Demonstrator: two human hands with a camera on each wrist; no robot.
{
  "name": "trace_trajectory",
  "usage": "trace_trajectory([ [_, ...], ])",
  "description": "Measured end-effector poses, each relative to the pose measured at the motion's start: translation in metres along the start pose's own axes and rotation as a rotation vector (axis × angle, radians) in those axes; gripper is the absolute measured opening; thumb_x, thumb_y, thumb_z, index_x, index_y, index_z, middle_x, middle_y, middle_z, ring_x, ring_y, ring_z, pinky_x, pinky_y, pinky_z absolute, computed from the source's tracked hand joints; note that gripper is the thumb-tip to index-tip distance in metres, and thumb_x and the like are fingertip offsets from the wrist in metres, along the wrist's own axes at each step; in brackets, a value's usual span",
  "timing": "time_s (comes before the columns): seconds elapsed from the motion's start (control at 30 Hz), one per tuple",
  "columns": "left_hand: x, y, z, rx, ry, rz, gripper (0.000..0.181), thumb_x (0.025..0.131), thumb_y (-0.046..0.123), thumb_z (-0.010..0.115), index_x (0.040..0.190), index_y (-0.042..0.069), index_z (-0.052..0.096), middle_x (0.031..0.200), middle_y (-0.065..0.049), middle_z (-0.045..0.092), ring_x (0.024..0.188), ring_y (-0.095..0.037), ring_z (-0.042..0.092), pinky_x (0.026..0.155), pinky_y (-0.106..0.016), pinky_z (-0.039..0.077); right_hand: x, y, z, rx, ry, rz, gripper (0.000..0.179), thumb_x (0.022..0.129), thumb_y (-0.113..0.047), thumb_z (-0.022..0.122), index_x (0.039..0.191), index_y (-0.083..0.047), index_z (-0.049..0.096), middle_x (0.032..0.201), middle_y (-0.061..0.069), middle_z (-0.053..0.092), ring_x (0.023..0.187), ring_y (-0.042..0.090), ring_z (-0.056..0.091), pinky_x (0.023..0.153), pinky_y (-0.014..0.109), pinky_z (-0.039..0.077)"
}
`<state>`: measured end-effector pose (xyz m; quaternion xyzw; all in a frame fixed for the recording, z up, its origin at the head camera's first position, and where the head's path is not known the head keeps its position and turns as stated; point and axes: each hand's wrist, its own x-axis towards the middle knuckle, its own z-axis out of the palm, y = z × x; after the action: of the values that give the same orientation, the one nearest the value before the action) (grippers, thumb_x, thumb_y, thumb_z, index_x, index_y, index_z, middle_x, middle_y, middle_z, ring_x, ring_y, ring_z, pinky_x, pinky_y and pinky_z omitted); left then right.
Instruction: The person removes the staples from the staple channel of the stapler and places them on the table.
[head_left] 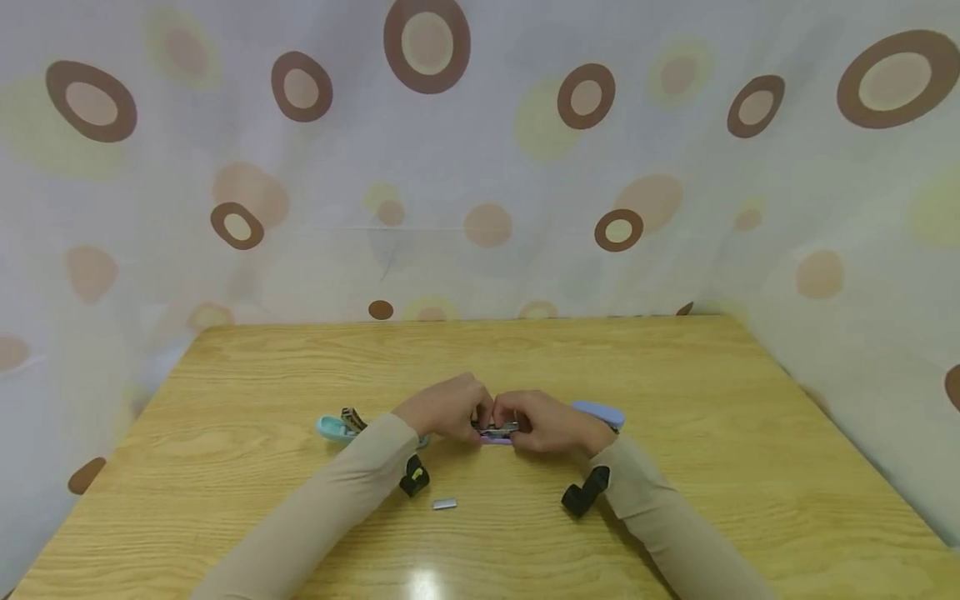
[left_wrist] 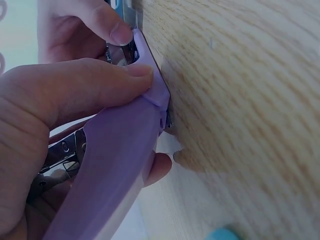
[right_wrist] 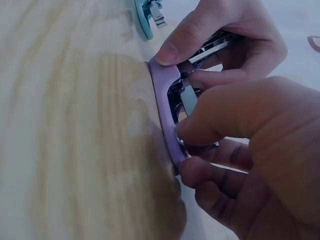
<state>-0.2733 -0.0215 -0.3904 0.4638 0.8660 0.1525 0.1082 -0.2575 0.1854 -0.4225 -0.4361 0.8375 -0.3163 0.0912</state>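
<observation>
A purple stapler (left_wrist: 120,145) is held low over the wooden table, swung apart so its metal inside shows. My left hand (head_left: 453,408) grips it, the thumb pressed on the purple shell near the hinge. Facing it, my right hand (head_left: 551,421) pinches the stapler's other end, fingertips at the purple base (right_wrist: 163,95) and its metal parts. In the right wrist view a pale metal strip (right_wrist: 189,100) stands out from the base beside the right thumb. Fingers hide much of the metal magazine.
Left of the hands lies an opened teal stapler (head_left: 332,428), partly behind the left forearm. A blue stapler (head_left: 598,412) sits just behind the right wrist. Nearer the front, a small silver strip of staples (head_left: 444,504) lies on the table (head_left: 495,550). A patterned curtain (head_left: 480,167) stands behind.
</observation>
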Motion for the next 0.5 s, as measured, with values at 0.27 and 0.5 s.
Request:
trace_trajectory([
  [0.27,0.000,-0.001,0.001,-0.008,0.012,0.004,0.011,0.074,0.007,0.080,0.072,0.012,0.071,0.077,0.004,0.069,0.065,-0.002,0.055,0.061,-0.016,0.047,-0.008,-0.002,0.007,-0.002,0.120,-0.014,0.015,0.088,0.000,0.061,0.097,-0.010,0.056,0.086,0.004,0.055,0.060,0.003,0.044,0.057,0.021,0.042],
  [0.5,-0.002,-0.002,0.003,-0.001,0.023,0.021,0.010,0.074,0.009,0.080,0.073,0.013,0.071,0.078,0.004,0.069,0.068,-0.003,0.057,0.063,-0.017,0.048,-0.015,-0.004,0.017,0.006,0.270,-0.003,0.014,0.091,-0.001,0.062,0.092,-0.012,0.054,0.080,-0.002,0.051,0.060,0.007,0.046,0.055,0.021,0.041],
])
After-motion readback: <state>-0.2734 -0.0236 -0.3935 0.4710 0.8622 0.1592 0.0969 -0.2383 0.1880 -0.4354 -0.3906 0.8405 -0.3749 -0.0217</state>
